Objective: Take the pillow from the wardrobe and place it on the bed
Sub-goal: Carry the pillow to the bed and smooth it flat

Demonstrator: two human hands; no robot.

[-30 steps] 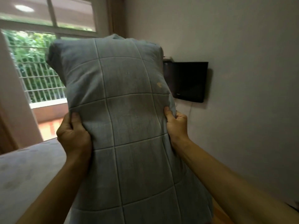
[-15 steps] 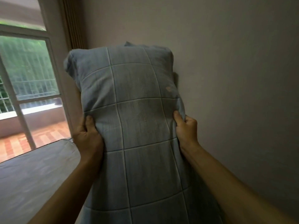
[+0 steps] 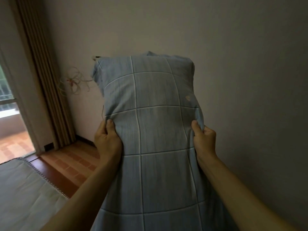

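Both forearms reach up from the bottom of the view, and between them the pillow stands on end, held in the air in front of the person. The left hand pinches its left edge with the thumb on the front, and the right hand grips the right edge the same way; the fingers of both are closed on the fabric, mostly hidden behind it. The pillow is blue with a pale grid and sags a little at the waist where the hands squeeze it.

The bed lies low at the left, well apart from the pillow, with a strip of wooden floor beside it. Farther off are the curtain, a coil of cable on the wall, and the window.

The step in hand looks like the carry to the bed. To do it well, the person would likely turn left, keep both grips even so the soft pillow does not fold or slip, lower it flat over the mattress, and let go only once it rests there.
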